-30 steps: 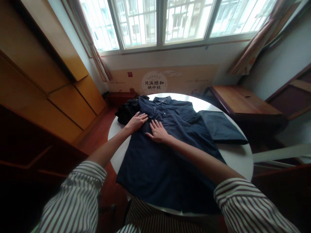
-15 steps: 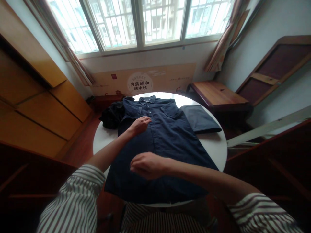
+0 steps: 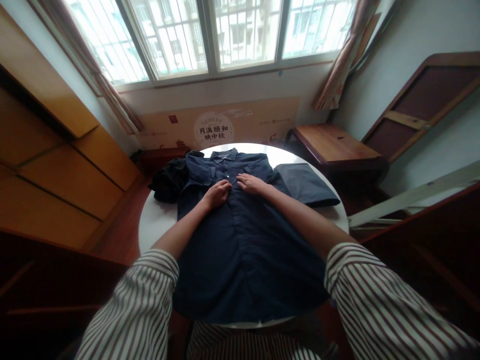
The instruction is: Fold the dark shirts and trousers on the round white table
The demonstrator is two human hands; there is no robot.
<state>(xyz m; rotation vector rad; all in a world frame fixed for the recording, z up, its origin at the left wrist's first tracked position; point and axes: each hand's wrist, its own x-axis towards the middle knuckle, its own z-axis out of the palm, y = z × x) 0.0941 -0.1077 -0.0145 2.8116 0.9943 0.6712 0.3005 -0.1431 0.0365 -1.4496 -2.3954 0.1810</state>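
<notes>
A dark navy button-up shirt (image 3: 240, 240) lies front up on a round white table (image 3: 155, 225), its collar pointing toward the window. My left hand (image 3: 218, 193) is closed, its fingertips pinching the shirt's front placket below a small pale button. Just right of the placket, my right hand (image 3: 250, 183) rests on the cloth with fingers stretched and slightly apart. A narrow gap separates the two hands. Whatever lies under the fingertips is hidden.
A folded dark grey garment (image 3: 307, 184) lies on the table's right side. At the left edge is a crumpled black cloth (image 3: 169, 180). A low wooden table (image 3: 333, 142) stands beyond at the right, and wooden cabinets (image 3: 56, 187) line the left.
My right hand has moved from above the shirt's lower part up to the placket beside my left hand. My left hand has stayed near the placket. The shirt's lower hem has shifted slightly.
</notes>
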